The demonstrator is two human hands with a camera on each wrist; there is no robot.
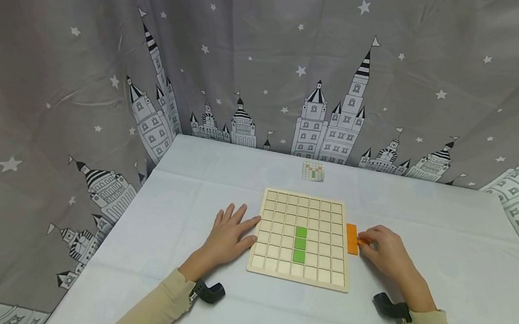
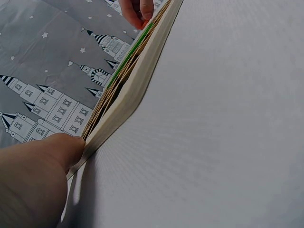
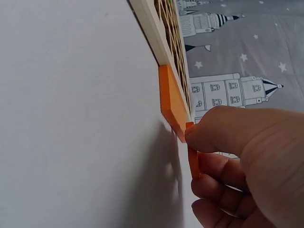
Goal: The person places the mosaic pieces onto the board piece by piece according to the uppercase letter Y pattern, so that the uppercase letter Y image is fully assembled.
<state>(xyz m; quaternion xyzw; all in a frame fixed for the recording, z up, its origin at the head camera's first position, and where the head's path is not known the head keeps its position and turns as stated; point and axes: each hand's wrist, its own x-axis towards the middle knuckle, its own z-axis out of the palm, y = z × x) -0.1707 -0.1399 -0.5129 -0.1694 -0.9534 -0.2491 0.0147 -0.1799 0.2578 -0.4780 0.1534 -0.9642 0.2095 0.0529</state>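
Note:
A square wooden grid board (image 1: 277,275) lies flat on the white table. Three green tiles (image 1: 300,243) fill a short column in its middle. Fingers spread, my left hand (image 1: 227,236) rests at the board's left edge, with the thumb against the rim in the left wrist view. Just off the right edge lie orange tiles (image 1: 351,239), side by side against the board. Between thumb and fingers, my right hand (image 1: 385,249) pinches an orange tile (image 3: 194,159), tilted on edge close beside those lying tiles.
Behind the board lies a small printed card (image 1: 313,172) showing a grid with orange and green squares. A grey curtain (image 1: 249,68) with castles and stars hangs behind the table. Each wrist wears a black strap device (image 1: 392,307).

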